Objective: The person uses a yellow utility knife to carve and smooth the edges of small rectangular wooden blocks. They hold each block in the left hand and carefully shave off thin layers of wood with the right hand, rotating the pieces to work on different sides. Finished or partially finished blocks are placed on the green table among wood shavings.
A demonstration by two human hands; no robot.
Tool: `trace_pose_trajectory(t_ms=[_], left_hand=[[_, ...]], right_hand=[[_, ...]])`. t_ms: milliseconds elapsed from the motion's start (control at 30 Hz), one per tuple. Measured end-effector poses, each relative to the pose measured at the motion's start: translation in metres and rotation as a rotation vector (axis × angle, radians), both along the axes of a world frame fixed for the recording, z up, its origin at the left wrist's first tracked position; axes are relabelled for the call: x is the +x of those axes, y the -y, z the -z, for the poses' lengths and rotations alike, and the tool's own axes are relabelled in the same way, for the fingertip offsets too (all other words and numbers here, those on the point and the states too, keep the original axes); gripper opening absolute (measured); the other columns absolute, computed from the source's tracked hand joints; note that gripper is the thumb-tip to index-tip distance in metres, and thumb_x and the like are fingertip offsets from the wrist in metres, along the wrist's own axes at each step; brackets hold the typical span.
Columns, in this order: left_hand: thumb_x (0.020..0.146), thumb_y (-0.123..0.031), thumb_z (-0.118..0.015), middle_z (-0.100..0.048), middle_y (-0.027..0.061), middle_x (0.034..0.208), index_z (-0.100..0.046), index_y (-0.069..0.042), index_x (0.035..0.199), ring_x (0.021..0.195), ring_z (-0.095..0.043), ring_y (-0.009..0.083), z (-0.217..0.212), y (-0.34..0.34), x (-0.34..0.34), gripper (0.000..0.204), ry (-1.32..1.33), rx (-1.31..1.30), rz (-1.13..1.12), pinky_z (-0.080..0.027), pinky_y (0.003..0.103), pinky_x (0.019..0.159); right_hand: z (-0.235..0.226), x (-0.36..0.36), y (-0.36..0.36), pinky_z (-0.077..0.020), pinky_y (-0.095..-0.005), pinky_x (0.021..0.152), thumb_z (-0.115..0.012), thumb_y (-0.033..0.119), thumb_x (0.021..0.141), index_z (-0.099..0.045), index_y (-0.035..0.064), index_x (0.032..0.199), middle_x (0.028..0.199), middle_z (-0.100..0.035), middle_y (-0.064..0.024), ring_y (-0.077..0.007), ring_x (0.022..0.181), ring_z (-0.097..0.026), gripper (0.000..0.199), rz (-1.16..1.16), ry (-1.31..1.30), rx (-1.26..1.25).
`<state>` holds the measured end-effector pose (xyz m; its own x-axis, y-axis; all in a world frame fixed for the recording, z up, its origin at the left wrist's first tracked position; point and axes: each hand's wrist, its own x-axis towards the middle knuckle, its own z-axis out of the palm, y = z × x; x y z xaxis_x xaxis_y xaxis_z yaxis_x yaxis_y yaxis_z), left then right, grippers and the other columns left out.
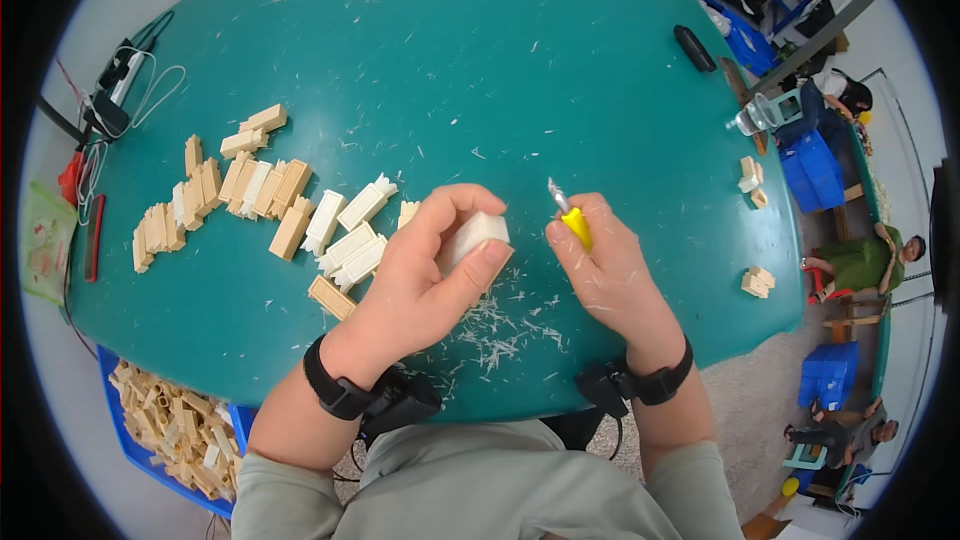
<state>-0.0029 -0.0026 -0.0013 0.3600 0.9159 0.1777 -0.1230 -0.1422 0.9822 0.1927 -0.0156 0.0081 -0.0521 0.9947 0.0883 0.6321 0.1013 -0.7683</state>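
Step in hand: trimming of a small pale block point(476, 236) with a craft knife point(570, 215), as I judge it; the blade is now lifted away from the block, so this looks like a pause between two cuts.
Left hand point(425, 275): fingers are closed around the block, the thumb pressing on its lower right side, the forefinger curled over the top.
Right hand point(605, 265): fingers are wrapped tight on the yellow handle of the knife; the short metal blade comes out above the fist and points up and a little to the left.
Block position: between thumb and forefinger of the left hand, held above the green table point(500, 70), just to the left of the knife fingers but not touching them.
Block axis: long axis runs from lower left to upper right; the free end points toward the knife.
Next move, my judgement: the blade must come down to the free end, and the left thumb must be kept out of the cutting line.
Under the fingers: thin white shavings point(495, 325) lie on the table.
Left of the fingers: a group of finished blocks point(255, 195).
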Motion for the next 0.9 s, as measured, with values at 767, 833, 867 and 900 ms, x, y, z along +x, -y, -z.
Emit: trace_pose_trajectory(t_ms=[767,833,867,900], left_hand=[[0.09,-0.021,-0.056,-0.062,0.0093,0.093,-0.047,-0.008,0.107,0.076,-0.059,0.0108,-0.011,0.003,-0.003,0.023,0.344,-0.346,0.134,-0.049,0.026,0.066],[0.089,-0.019,-0.057,-0.062,0.0098,0.092,-0.046,-0.008,0.105,0.077,-0.06,0.0127,-0.009,0.005,-0.001,0.022,0.395,-0.343,0.149,-0.05,0.026,0.065],[0.089,-0.018,-0.057,-0.062,0.0099,0.091,-0.045,-0.007,0.104,0.077,-0.061,0.0137,-0.008,0.005,0.001,0.022,0.408,-0.336,0.156,-0.051,0.027,0.064],[0.088,-0.018,-0.058,-0.062,0.0099,0.09,-0.045,-0.007,0.103,0.078,-0.062,0.0147,-0.007,0.005,0.002,0.022,0.418,-0.329,0.161,-0.052,0.027,0.064]], right_hand=[[0.012,0.062,0.035,-0.0451,-0.037,0.081,-0.066,0.025,0.079,-0.056,0.0005,0.11,0.109,-0.056,-0.0171,-0.0295,0.094,-0.056,0.041,0.306,0.301,0.302],[0.004,0.031,0.049,-0.0466,-0.0344,0.077,-0.067,0.027,0.079,-0.055,0.0017,0.113,0.112,-0.055,-0.0147,-0.0263,0.093,-0.057,0.045,0.204,0.071,0.225],[0.0,0.017,0.056,-0.047,-0.0329,0.075,-0.067,0.028,0.079,-0.053,0.0027,0.116,0.112,-0.055,-0.014,-0.024,0.092,-0.058,0.047,0.146,-0.019,0.226],[-0.002,0.005,0.06,-0.0474,-0.0314,0.072,-0.068,0.029,0.079,-0.051,0.0038,0.119,0.113,-0.054,-0.0133,-0.0218,0.09,-0.058,0.05,0.085,-0.113,0.228]])
